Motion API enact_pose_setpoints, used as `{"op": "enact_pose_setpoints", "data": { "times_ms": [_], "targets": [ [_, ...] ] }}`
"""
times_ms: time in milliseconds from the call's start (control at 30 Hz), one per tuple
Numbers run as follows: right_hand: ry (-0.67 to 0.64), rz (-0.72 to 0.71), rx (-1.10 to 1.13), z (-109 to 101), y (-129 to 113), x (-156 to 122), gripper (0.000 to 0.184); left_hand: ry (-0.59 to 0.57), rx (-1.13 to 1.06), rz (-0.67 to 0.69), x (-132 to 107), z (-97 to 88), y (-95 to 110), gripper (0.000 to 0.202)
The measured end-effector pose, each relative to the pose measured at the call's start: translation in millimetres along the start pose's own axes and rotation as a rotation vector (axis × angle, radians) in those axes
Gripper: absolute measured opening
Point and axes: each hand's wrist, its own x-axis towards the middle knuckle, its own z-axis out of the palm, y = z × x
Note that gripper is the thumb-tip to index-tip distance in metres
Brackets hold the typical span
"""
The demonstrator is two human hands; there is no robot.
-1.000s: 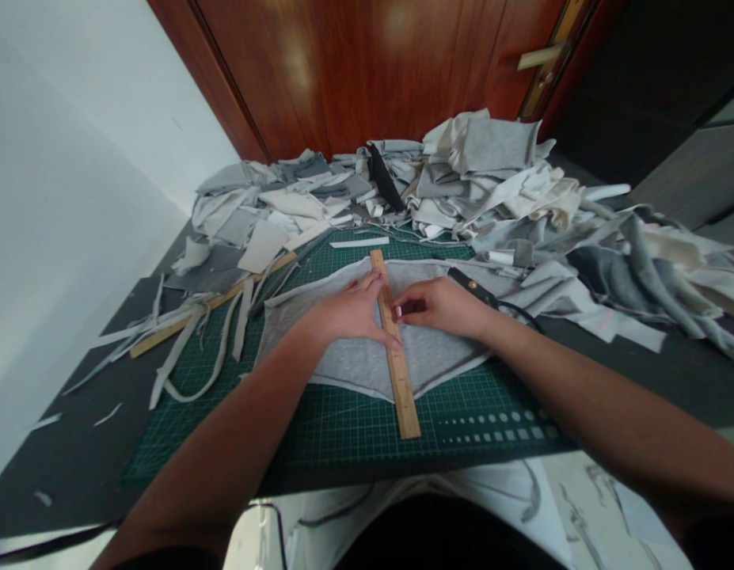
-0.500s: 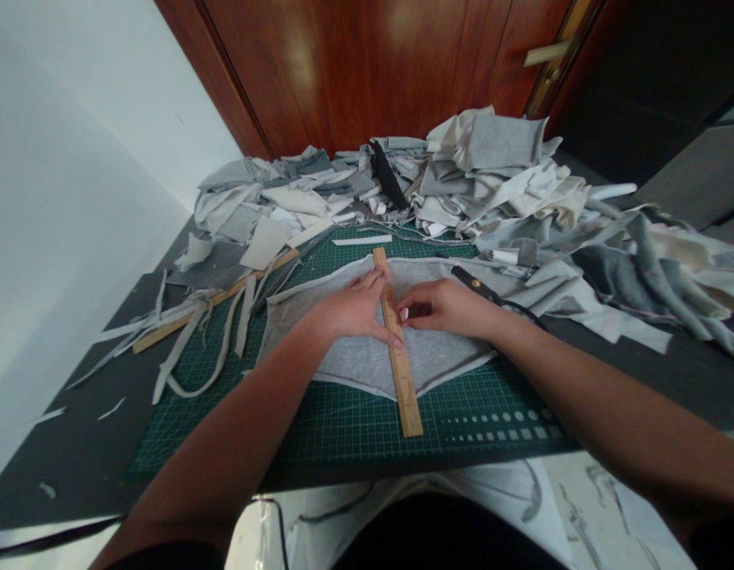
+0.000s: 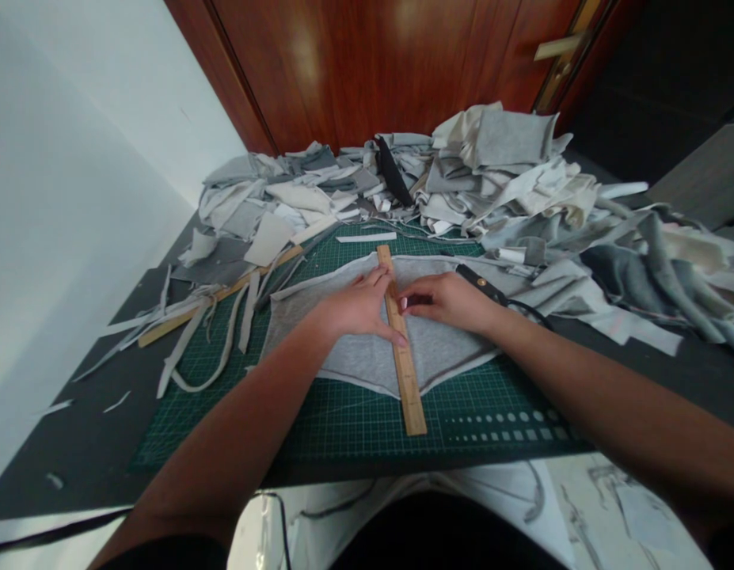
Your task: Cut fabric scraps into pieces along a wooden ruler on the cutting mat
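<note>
A wooden ruler (image 3: 409,386) lies lengthwise across a piece of grey fabric (image 3: 367,352) on a green cutting mat (image 3: 343,419). My left hand (image 3: 355,305) rests flat on the fabric with its fingers spread, pressing the ruler's left edge. Just right of the ruler, my right hand (image 3: 450,303) has its fingers curled in a pinch around something small and dark that I cannot make out, held against the ruler's right edge.
A large heap of grey and white fabric scraps (image 3: 491,182) fills the back and right of the dark table (image 3: 75,451). Cut strips (image 3: 212,340) and a second wooden stick (image 3: 218,297) lie at the left. Black scissors (image 3: 491,293) rest behind my right hand. A wooden door (image 3: 390,63) stands behind.
Both hands stay on the ruler and fabric. The view has shifted slightly to the left, and nothing else has moved.
</note>
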Motion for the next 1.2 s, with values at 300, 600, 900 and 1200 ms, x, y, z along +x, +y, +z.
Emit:
{"op": "enact_pose_setpoints", "data": {
  "times_ms": [300, 600, 900, 1200],
  "targets": [
    [0.056, -0.043, -0.092, -2.1, 5.4, 13.3, 0.02, -0.01, -0.02, 0.008, 2.9, 2.4, -3.3, 0.134],
    [0.084, 0.021, -0.158, -5.5, 11.9, 26.8, 0.026, -0.005, -0.01, -0.001, -1.0, -2.4, 3.6, 0.133],
    [0.103, 0.027, -0.213, -8.1, 27.1, 46.4, 0.033, -0.013, -0.028, -0.004, 2.4, -1.0, 2.7, 0.142],
    [0.152, 0.069, -0.236, -12.5, 36.6, 64.8, 0.029, 0.019, -0.045, -0.001, 1.6, 0.9, 1.6, 0.144]
  ]
}}
